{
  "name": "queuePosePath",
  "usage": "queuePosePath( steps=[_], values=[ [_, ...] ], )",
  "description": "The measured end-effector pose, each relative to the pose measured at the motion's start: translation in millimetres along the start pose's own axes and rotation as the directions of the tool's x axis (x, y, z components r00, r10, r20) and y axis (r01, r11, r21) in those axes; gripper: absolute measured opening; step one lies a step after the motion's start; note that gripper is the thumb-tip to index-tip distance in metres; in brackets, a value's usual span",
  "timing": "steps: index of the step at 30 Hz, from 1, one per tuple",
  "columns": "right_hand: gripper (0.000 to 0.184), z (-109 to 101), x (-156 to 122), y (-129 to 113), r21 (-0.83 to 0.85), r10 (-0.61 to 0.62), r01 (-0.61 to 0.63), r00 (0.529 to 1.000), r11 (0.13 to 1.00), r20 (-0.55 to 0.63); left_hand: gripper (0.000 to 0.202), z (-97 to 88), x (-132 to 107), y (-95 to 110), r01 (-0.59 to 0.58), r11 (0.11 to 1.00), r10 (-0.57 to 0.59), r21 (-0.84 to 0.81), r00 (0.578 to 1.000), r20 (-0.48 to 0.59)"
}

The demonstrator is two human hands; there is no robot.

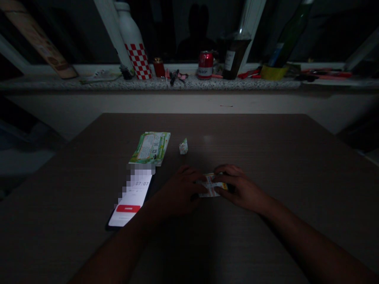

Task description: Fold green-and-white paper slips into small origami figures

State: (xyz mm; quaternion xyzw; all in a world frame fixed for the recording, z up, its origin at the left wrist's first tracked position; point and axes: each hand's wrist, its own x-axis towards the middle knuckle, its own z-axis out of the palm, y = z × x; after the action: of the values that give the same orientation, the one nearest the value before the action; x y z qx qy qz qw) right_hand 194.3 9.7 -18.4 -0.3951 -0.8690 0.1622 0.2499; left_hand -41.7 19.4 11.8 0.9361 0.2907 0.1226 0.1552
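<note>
A small sheet of printed paper (211, 187), whitish with yellow on its right side, lies on the brown table (266, 150) between my hands. My left hand (186, 187) holds its left edge, fingertips on top. From the other side, my right hand (237, 184) grips the right part, with thumb and fingers bent onto the paper. Fingers cover parts of the sheet, and the dim light hides their exact contact. Just beyond my left hand stands a small folded paper piece (183, 147) with a pointed top.
A green printed booklet or packet (151, 148) lies at the left, with a lit phone (133, 197) below it, near my left forearm. Behind the table, a granite sill (183, 83) bears a checkered bottle (134, 47), a red can (205, 65), a dark bottle (232, 59) and yellow tape (274, 72).
</note>
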Motion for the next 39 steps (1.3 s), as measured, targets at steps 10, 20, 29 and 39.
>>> queuePosePath(
  steps=[10,20,29,39],
  values=[
    [0.026,3,-1,-1,0.005,0.029,-0.029,1.000,1.000,0.010,0.028,-1.8,-2,0,-0.004,1.000,0.003,0.003,1.000,0.028],
    [0.030,6,2,-9,-0.001,0.096,-0.096,0.995,0.995,-0.012,0.029,0.8,1,3,-0.026,0.998,0.027,-0.057,1.000,0.009],
    [0.030,9,0,-8,0.034,0.124,-0.123,0.992,0.992,-0.022,0.022,-1.8,-2,-1,-0.004,0.999,0.006,-0.045,0.999,0.053],
    [0.034,12,-2,-6,0.018,0.159,-0.159,0.987,0.987,-0.025,0.013,-9.6,-2,-4,0.022,0.999,-0.018,-0.045,0.997,0.079]
  ],
)
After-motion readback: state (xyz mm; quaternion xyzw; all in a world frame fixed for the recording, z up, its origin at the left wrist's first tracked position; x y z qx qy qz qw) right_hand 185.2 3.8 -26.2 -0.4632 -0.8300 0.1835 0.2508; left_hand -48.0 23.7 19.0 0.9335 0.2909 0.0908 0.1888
